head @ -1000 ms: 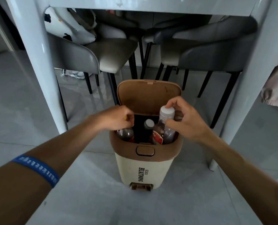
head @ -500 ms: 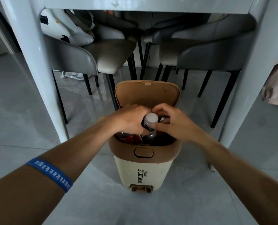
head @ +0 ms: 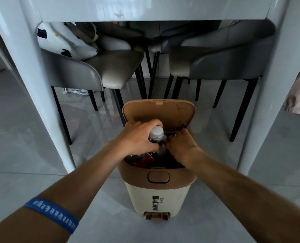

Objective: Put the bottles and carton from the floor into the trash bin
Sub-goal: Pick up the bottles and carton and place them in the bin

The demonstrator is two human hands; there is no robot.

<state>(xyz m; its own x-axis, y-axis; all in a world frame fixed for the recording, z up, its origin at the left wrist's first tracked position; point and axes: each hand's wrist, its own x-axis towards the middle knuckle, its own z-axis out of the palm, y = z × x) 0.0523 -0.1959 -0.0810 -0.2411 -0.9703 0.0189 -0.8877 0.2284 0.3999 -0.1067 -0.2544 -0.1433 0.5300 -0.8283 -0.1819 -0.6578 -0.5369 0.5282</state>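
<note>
The cream trash bin (head: pixel 156 199) with a brown rim stands on the floor, its lid (head: pixel 158 112) tipped up and back. My left hand (head: pixel 138 137) is closed around the neck of a white-capped bottle (head: pixel 156 133) that stands upright in the bin's opening. Below that hand, another bottle (head: pixel 134 157) and something red (head: pixel 148 158) lie inside the bin. My right hand (head: pixel 182 146) reaches into the right side of the opening with its fingers curled down. What lies under it is hidden.
The bin sits between two white table legs (head: pixel 28 85) (head: pixel 268 102) under the table's edge. Behind it stand grey chairs (head: pixel 93 74) (head: pixel 215 62) with thin black legs. A white spotted bag (head: pixel 63 41) rests on the left chair. Beige cloth (head: pixel 299 92) hangs at the right.
My right hand let go of the white-capped bottle and moved to the bin's right side. My left hand came across from the left bottle and took the white-capped bottle's neck.
</note>
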